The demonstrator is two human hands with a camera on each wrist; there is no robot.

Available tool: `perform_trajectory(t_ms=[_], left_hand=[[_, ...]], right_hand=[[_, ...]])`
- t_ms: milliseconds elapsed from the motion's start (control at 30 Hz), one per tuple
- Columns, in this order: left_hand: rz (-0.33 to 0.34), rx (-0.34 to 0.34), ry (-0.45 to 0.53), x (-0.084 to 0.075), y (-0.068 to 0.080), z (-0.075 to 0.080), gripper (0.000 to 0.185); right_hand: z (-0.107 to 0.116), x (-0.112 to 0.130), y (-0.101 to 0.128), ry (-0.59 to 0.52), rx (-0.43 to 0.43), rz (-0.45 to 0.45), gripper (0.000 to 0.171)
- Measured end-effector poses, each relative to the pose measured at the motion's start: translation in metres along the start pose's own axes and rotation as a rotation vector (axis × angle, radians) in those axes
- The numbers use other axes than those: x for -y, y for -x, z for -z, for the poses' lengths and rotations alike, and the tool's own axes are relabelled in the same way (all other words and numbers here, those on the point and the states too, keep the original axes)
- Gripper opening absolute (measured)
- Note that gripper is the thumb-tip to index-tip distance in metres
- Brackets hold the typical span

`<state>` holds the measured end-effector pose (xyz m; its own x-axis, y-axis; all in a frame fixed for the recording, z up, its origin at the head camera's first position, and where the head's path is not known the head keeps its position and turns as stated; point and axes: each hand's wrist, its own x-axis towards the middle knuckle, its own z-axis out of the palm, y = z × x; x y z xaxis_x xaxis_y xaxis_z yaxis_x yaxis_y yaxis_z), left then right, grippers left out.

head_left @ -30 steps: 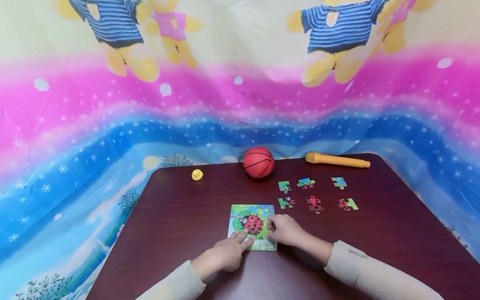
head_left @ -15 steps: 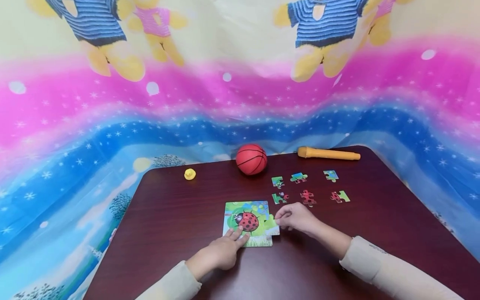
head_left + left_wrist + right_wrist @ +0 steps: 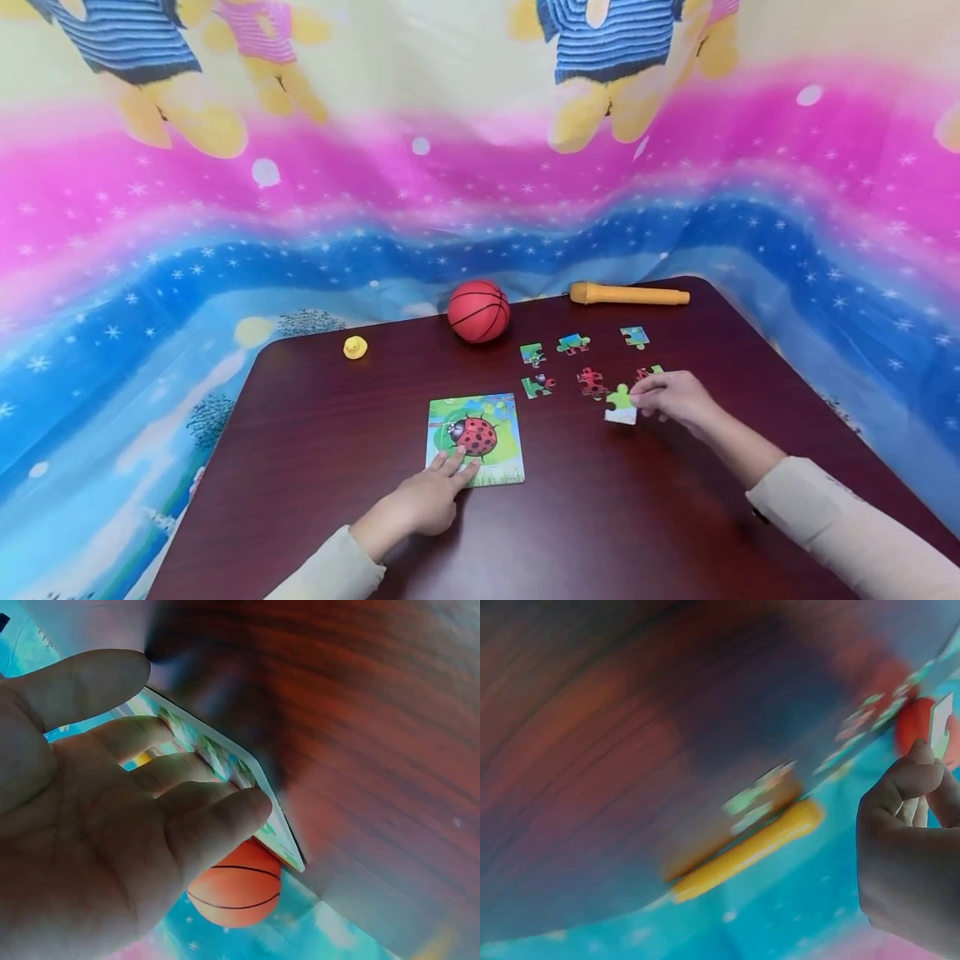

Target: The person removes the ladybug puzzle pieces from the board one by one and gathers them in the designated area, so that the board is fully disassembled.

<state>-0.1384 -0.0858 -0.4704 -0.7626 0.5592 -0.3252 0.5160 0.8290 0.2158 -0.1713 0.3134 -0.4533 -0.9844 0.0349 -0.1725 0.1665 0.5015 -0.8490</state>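
Note:
My right hand (image 3: 678, 400) pinches a green-and-white jigsaw piece (image 3: 621, 407) between thumb and fingers, held over the table to the right of the puzzle board. The right wrist view shows that piece (image 3: 940, 727) edge-on at the fingertips. With fingers stretched out, my left hand (image 3: 426, 500) rests on the lower left of the square ladybird puzzle board (image 3: 502, 417). In the left wrist view the fingers of the left hand (image 3: 112, 810) lie over the board's near edge. Several loose jigsaw pieces (image 3: 592, 382) lie in two rows at the right; one is partly behind my right hand.
A red toy basketball (image 3: 478, 312) stands at the back of the dark wooden table (image 3: 315, 433). To its left sits a small yellow duck (image 3: 356, 347), and a yellow toy microphone (image 3: 630, 294) lies at the back right. A printed cloth (image 3: 360, 200) hangs behind the table.
My right hand has drawn the green-and-white piece off the board's right side and carried it rightward. The left hand stays on the board. The head view has shifted to the right.

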Motion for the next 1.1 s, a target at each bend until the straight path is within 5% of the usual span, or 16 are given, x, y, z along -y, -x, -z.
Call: perform_trajectory(t_ms=[367, 800, 1100], left_hand=[[0.035, 0.021, 0.034, 0.008, 0.012, 0.009, 0.062], [0.047, 0.003, 0.023, 0.011, 0.015, 0.004, 0.062], [0.045, -0.027, -0.099, 0.008, 0.011, 0.0, 0.058]], right_hand=[[0.023, -0.02, -0.013, -0.061, 0.053, -0.106, 0.029], [0.04, -0.043, -0.028, 0.228, 0.087, -0.033, 0.023], [0.043, -0.045, -0.037, 0.419, 0.15, 0.003, 0.013]])
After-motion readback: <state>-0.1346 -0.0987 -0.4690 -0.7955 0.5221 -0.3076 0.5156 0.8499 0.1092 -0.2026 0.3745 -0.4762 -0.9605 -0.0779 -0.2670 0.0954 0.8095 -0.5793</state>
